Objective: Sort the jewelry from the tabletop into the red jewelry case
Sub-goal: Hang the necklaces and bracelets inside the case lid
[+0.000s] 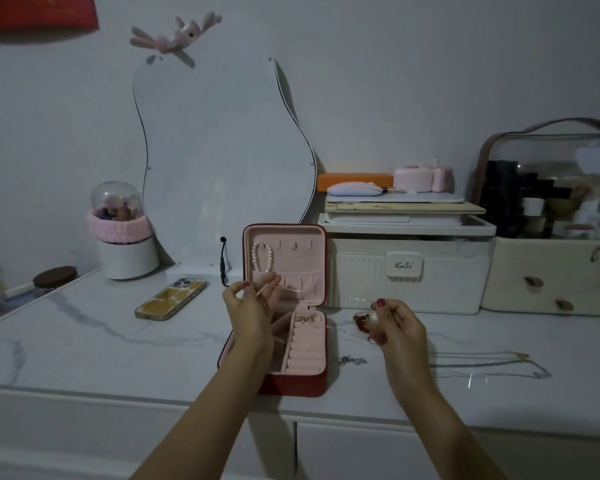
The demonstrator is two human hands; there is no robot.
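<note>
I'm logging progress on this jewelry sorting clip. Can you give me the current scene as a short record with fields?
case: red jewelry case open on the marble tabletop, lid upright
in lid: pearl bracelet hanging from a hook
in base: gold pieces at the top of the ring rolls
left hand: left hand in front of the lid, pinching a thin gold chain
right hand: right hand beside the case, fingers curled; what it holds is unclear
still on the table: small silver piece, long thin chains
nearby: phone
</note>
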